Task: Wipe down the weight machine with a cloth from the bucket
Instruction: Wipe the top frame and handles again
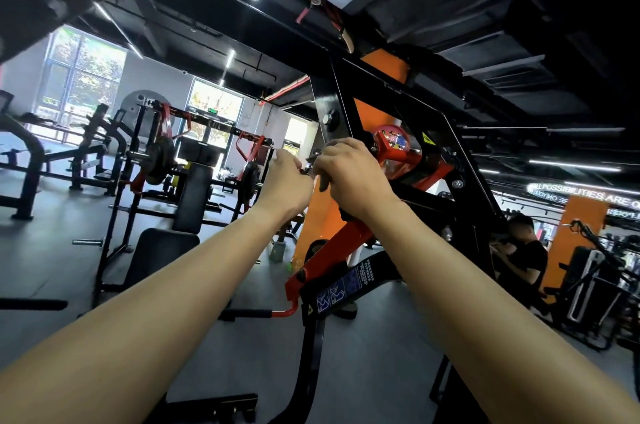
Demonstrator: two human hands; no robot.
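Gym benches (187,195) stand behind the machine (346,101), just below whose bolt (330,118) the right hand (349,174) has its grip curled round a grey cloth (321,181), seemingly bunching it to wipe, while the left hand (287,181) curls beside it, its hold hidden.

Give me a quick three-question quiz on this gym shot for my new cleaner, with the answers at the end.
1. True or false: the left hand and the right hand are raised close together in front of the weight machine.
2. The machine's lever arm below the right hand is: A red, B green, C white.
3. Short answer: is the bucket in view?

Key: 1 true; 2 A; 3 no, no bucket shows in this view.
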